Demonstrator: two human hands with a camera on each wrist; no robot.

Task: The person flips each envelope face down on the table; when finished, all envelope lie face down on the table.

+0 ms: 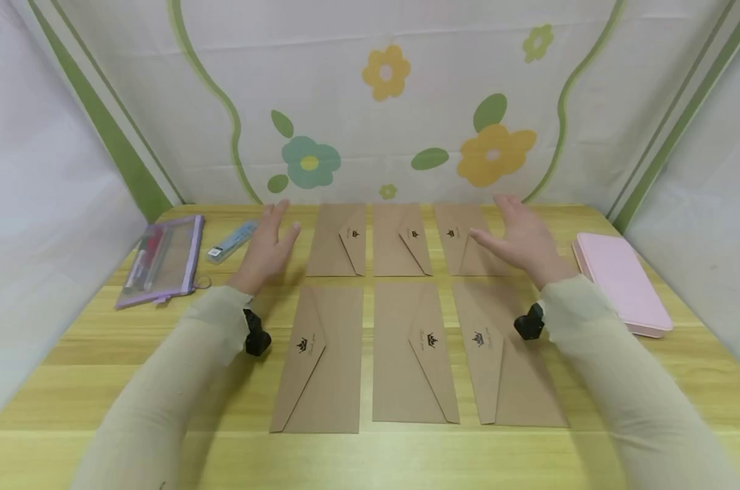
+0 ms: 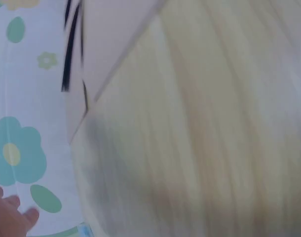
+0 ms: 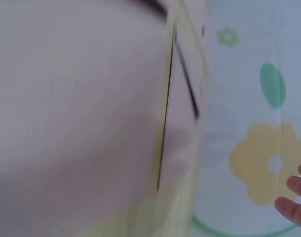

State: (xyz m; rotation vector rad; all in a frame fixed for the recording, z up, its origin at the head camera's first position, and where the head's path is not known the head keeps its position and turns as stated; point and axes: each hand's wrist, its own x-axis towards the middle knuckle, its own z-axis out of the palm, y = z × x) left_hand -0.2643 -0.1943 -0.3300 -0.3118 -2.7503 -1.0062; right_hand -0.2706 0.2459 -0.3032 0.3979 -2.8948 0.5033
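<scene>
Several brown kraft envelopes, each with a pointed flap and a dark crown print, lie in two rows on the table. My left hand (image 1: 266, 246) is raised with fingers extended, between the blue pencil-lead case (image 1: 232, 241) and the back left envelope (image 1: 330, 241). Over the back right envelope (image 1: 452, 235) my right hand (image 1: 519, 238) hovers, fingers extended and thumb pointing inward, overlapping its right part. Below that wrist lies the front right envelope (image 1: 532, 381). The front left envelope (image 1: 339, 367) and front middle envelope (image 1: 394, 367) are in full view. Neither hand holds anything.
At the left lies a purple-edged mesh zip pouch (image 1: 177, 258) with pens inside, its ring on the table. A pink zip case (image 1: 624, 282) lies at the right beside my sleeve. The flowered curtain (image 1: 358, 102) closes off the table's back edge.
</scene>
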